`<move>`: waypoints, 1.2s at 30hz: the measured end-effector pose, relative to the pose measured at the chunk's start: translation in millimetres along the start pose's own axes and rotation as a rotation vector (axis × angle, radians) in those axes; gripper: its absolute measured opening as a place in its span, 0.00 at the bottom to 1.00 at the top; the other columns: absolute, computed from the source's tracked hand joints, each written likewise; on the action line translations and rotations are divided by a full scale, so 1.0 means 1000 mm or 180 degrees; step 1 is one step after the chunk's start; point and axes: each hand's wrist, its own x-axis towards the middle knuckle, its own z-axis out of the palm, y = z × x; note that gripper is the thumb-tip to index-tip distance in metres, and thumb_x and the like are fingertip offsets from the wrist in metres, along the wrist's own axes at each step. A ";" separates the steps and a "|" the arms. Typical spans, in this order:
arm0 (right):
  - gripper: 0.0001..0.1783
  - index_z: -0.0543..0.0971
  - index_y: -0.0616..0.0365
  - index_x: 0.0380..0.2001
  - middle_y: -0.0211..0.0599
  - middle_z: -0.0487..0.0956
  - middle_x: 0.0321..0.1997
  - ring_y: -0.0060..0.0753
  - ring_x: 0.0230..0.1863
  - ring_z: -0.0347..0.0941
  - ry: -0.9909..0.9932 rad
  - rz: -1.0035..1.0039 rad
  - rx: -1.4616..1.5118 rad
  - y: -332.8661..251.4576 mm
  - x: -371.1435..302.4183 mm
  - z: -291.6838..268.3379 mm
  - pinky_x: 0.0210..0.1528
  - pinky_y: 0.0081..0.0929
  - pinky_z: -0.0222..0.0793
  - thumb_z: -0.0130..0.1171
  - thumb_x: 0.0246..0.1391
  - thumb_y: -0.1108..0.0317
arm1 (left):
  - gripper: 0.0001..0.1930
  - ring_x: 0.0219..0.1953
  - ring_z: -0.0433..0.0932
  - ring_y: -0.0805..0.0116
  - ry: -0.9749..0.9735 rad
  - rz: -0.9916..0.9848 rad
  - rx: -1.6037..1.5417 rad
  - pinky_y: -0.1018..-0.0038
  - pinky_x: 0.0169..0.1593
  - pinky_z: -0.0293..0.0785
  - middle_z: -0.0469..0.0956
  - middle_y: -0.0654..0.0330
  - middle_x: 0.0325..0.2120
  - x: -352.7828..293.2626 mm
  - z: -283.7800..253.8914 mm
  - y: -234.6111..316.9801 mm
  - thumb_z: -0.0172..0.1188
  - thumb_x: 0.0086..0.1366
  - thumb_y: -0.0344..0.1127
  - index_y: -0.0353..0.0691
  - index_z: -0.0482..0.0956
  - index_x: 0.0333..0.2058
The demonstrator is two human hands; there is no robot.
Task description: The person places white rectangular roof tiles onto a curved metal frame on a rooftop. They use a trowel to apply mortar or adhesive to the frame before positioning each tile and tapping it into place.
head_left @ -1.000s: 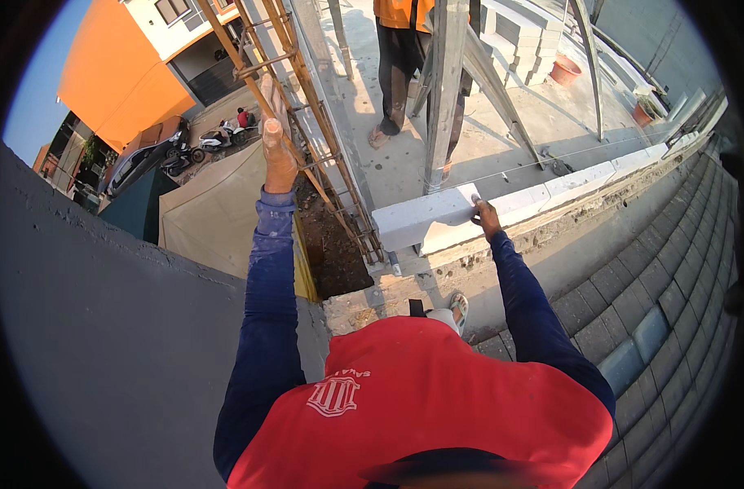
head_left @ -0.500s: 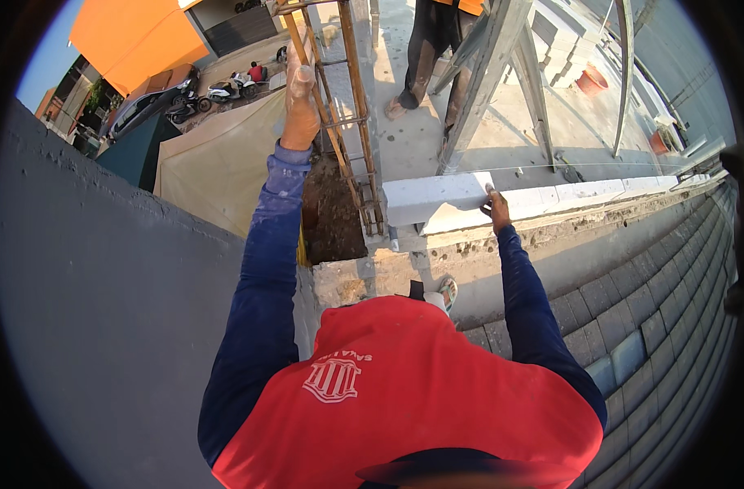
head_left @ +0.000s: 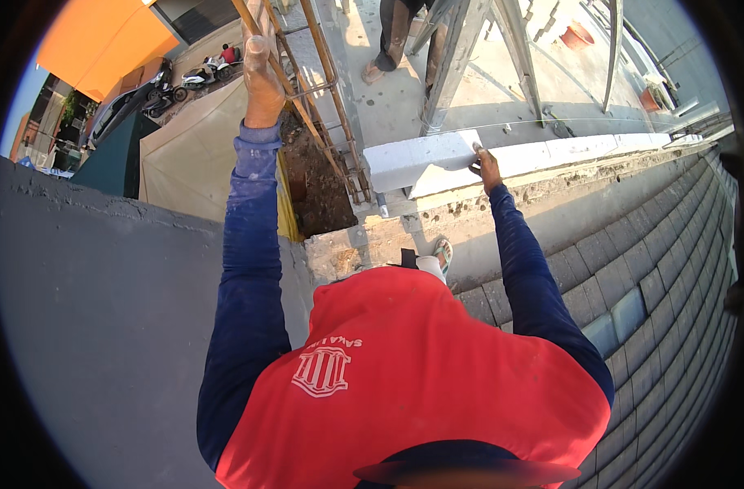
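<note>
My left hand (head_left: 264,91) is raised at the upper left, closed on a bar of the rusty steel rebar cage (head_left: 327,77). The thumb shows on one side of the bar, and the fingers reach up on the other. My right hand (head_left: 487,169) grips the right end of a long white block (head_left: 412,161), fingers bent at its corner. This block lies tilted over the start of a row of similar white blocks (head_left: 567,151) along the wall's top. A gap shows under its near edge. A taut string (head_left: 584,123) runs just behind the row.
Another person's legs (head_left: 400,37) stand beyond the block, beside metal posts (head_left: 457,69). A dug pit (head_left: 319,196) lies below the rebar. At left rises a grey wall (head_left: 111,301); roof tiles (head_left: 633,277) slope away at right. An orange bucket (head_left: 577,37) is farther back.
The whole view has shifted, so the scene sits a little farther left and up. Both hands keep their places on the rebar and the white block, with no clear movement of the block.
</note>
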 end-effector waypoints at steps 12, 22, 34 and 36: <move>0.42 0.73 0.71 0.58 0.51 0.74 0.53 0.41 0.54 0.72 -0.0004 0.0014 -0.0047 -0.005 -0.003 0.001 0.55 0.35 0.75 0.58 0.58 0.39 | 0.63 0.76 0.41 0.48 -0.0097 -0.0009 0.0004 0.56 0.77 0.36 0.43 0.40 0.73 -0.002 0.001 0.007 0.51 0.57 0.81 0.30 0.46 0.72; 0.45 0.71 0.73 0.60 0.55 0.72 0.58 0.45 0.57 0.71 0.0039 0.0080 -0.0057 0.003 0.002 -0.002 0.58 0.37 0.74 0.59 0.57 0.38 | 0.64 0.76 0.41 0.48 0.0141 -0.0025 0.0117 0.57 0.77 0.36 0.43 0.39 0.73 -0.007 0.029 0.026 0.51 0.56 0.81 0.29 0.45 0.72; 0.47 0.70 0.75 0.61 0.57 0.72 0.59 0.47 0.58 0.72 0.0045 0.0065 -0.0022 0.001 0.000 -0.001 0.58 0.36 0.74 0.60 0.57 0.39 | 0.65 0.76 0.41 0.48 -0.0045 0.0048 -0.0126 0.57 0.77 0.37 0.44 0.39 0.73 0.001 0.001 0.001 0.53 0.54 0.82 0.28 0.46 0.72; 0.47 0.70 0.75 0.60 0.58 0.72 0.59 0.47 0.58 0.72 0.0025 0.0038 -0.0022 0.001 0.000 -0.002 0.58 0.36 0.74 0.60 0.57 0.39 | 0.66 0.76 0.41 0.47 -0.0021 0.0061 -0.0139 0.57 0.77 0.37 0.44 0.39 0.73 0.002 0.002 0.000 0.53 0.54 0.82 0.28 0.46 0.72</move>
